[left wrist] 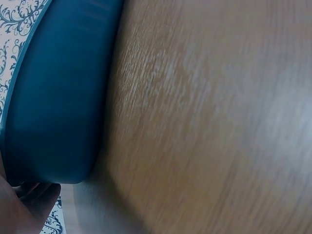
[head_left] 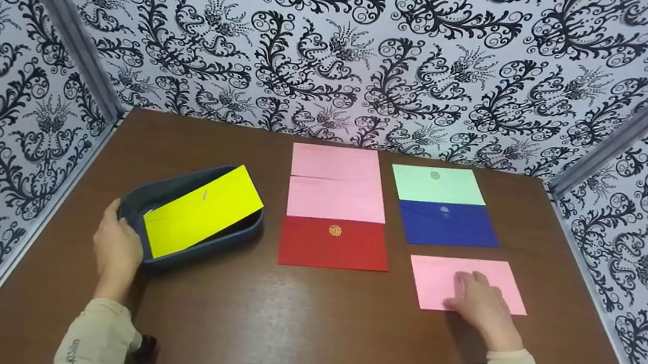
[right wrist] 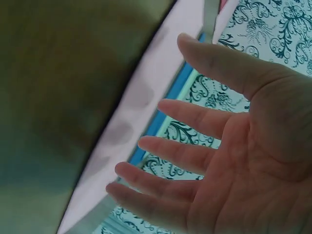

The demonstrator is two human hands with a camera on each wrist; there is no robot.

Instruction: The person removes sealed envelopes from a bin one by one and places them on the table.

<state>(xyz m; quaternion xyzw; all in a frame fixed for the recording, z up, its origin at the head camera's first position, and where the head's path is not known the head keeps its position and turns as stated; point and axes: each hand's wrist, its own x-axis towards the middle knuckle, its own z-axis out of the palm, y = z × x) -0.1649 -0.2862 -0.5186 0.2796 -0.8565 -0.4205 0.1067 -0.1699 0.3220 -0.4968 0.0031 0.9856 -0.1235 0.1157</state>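
My left hand (head_left: pixel 117 247) grips the near-left end of a dark blue-grey plastic tray (head_left: pixel 141 195), its fingers against the outer wall. In the left wrist view, the tray's side (left wrist: pixel 58 97) fills the left, with the fingers (left wrist: pixel 41 197) at its lower end. A yellow envelope (head_left: pixel 204 212) lies slantwise in the tray, one end over the rim. At the right, my right hand (head_left: pixel 481 304) is over a pink envelope (head_left: pixel 430 278) lying on the table. In the right wrist view its fingers (right wrist: pixel 180 153) are spread and hold nothing, with their shadows on the envelope.
In the middle column, two pink envelopes (head_left: pixel 335 163) lie above a red envelope (head_left: pixel 332 248) with a gold emblem. The right column has a mint-green envelope (head_left: pixel 442 187) above a dark blue envelope (head_left: pixel 447 228). Patterned walls (head_left: pixel 336 58) enclose the brown table (head_left: pixel 285 333).
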